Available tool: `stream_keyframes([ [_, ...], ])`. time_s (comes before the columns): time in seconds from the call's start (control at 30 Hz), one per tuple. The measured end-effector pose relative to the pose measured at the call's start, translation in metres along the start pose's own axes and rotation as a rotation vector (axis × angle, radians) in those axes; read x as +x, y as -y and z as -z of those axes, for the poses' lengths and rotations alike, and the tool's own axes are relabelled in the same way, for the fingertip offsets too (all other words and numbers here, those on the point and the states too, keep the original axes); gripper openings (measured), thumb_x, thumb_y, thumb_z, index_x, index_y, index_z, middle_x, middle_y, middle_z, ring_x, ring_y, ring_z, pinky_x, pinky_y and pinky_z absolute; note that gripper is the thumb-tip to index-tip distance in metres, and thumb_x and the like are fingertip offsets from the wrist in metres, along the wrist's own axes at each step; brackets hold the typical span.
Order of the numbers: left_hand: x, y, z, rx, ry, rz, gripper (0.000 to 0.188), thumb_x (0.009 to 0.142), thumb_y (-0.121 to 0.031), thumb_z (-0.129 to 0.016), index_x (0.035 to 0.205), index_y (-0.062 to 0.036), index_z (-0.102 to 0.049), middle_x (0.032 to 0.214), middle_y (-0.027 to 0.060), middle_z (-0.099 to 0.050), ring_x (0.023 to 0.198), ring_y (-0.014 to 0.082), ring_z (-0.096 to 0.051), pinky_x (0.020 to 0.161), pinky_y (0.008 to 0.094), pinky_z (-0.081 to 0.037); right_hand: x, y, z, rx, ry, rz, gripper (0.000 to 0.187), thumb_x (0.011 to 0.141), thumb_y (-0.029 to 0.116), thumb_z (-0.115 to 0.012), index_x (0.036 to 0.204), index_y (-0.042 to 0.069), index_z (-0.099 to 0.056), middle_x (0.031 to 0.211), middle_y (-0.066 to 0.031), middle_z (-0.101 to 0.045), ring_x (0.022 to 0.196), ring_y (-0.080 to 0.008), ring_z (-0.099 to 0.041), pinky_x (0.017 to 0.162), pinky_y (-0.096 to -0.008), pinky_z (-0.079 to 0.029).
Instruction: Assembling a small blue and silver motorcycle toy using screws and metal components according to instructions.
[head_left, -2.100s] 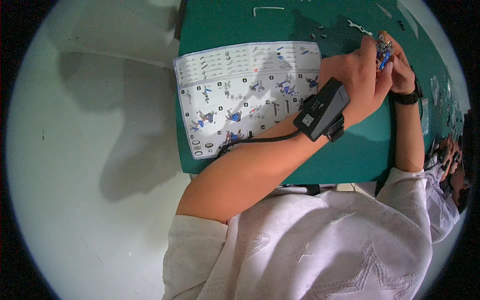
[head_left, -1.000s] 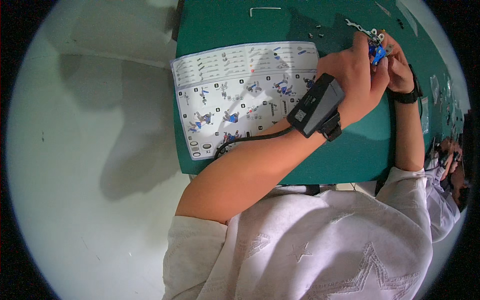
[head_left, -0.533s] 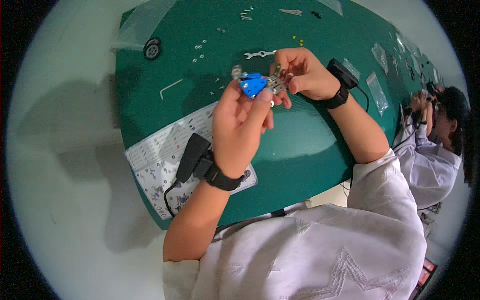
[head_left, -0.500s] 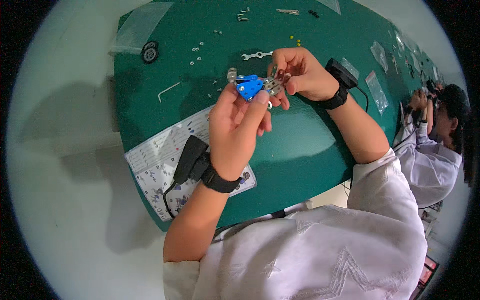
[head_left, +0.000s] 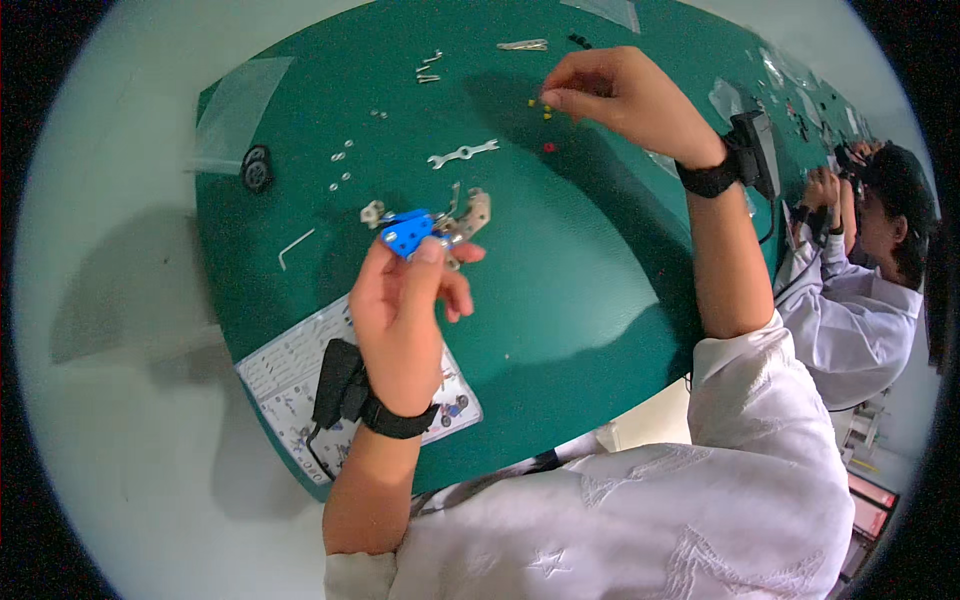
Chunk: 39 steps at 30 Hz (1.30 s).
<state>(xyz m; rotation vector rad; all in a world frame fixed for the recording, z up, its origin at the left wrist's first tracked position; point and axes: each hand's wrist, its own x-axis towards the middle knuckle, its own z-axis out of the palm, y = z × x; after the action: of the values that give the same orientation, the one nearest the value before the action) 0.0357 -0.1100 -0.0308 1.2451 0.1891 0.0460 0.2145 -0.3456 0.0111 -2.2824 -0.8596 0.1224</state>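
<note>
Nearest me, an instruction sheet [head_left: 300, 375] lies at the front edge of the green desk [head_left: 570, 300], partly under my left forearm. Just above it, my left hand [head_left: 405, 310] holds a small metal assembly with a blue plate [head_left: 425, 228] up off the desk, pinched between thumb and fingertips. Its long axis runs roughly left to right, tilting up toward the right, where a pale perforated piece juts out. The blue plate faces me.

My grip is only at the blue end, so I judge the free end could swing or loose parts drop onto the desk if I shift my fingers.

Farther off, my right hand [head_left: 615, 95] reaches across the desk, thumb and forefinger pressed together over a few tiny yellow pieces [head_left: 546, 107]; I cannot tell whether it holds 1. Being so small, they could flick away or roll. A flat spanner [head_left: 462, 153] and scattered washers [head_left: 342, 166] lie between.
</note>
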Motion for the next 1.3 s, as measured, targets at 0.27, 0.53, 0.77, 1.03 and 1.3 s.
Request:
stream_keyframes([
  [0.27, 0.002, 0.008, 0.004, -0.02, -0.047, -0.01, 0.016, 0.099, -0.015, -0.054, 0.11, -0.0033, -0.058, 0.087, 0.0164, -0.069, 0.054, 0.0114, -0.055, 0.05, 0.0239, -0.041, 0.003, -0.039, -0.002, -0.305, -0.034, 0.102, 0.013, 0.082, 0.012, -0.072, 0.093, 0.004, -0.073, 0.084, -0.009, -0.069, 0.075, -0.0212, -0.064, 0.068, -0.032, -0.051],
  [0.53, 0.003, 0.009, 0.003, -0.018, -0.06, -0.012, 0.017, 0.099, -0.015, -0.055, 0.109, -0.0029, -0.058, 0.086, 0.0159, -0.068, 0.055, 0.0111, -0.055, 0.051, 0.0237, -0.041, 0.009, -0.044, -0.014, -0.314, 0.018, 0.232, 0.015, 0.083, 0.013, -0.069, 0.094, 0.003, -0.071, 0.09, -0.0143, -0.069, 0.082, -0.031, -0.067, 0.075, -0.0381, -0.054],
  [0.77, 0.004, 0.007, 0.005, -0.039, -0.044, -0.014, 0.015, 0.099, -0.017, -0.056, 0.107, -0.0039, -0.057, 0.085, 0.0151, -0.068, 0.056, 0.0099, -0.054, 0.053, 0.0233, -0.041, 0.011, -0.05, -0.018, -0.242, 0.017, 0.224, 0.009, 0.087, 0.007, -0.066, 0.094, 0.001, -0.066, 0.088, -0.0092, -0.064, 0.079, -0.0227, -0.064, 0.068, -0.033, -0.051],
  [1.03, 0.004, 0.004, 0.007, -0.047, -0.025, 0.0, 0.012, 0.099, -0.015, -0.055, 0.105, -0.0052, -0.056, 0.087, 0.0129, -0.067, 0.059, 0.0074, -0.053, 0.054, 0.0226, -0.04, 0.011, -0.032, -0.01, -0.305, 0.077, 0.157, 0.012, 0.087, 0.009, -0.064, 0.096, 0.001, -0.065, 0.09, -0.0131, -0.066, 0.084, -0.0286, -0.066, 0.077, -0.0348, -0.053],
  [1.3, 0.004, 0.009, 0.01, -0.056, -0.051, 0.03, 0.014, 0.099, -0.015, -0.056, 0.108, -0.0041, -0.057, 0.087, 0.0136, -0.067, 0.058, 0.0086, -0.054, 0.054, 0.0224, -0.04, 0.009, -0.038, -0.014, -0.22, 0.054, 0.184, 0.014, 0.085, 0.011, -0.069, 0.094, 0.001, -0.069, 0.089, -0.0134, -0.065, 0.082, -0.0295, -0.065, 0.073, -0.0369, -0.053],
])
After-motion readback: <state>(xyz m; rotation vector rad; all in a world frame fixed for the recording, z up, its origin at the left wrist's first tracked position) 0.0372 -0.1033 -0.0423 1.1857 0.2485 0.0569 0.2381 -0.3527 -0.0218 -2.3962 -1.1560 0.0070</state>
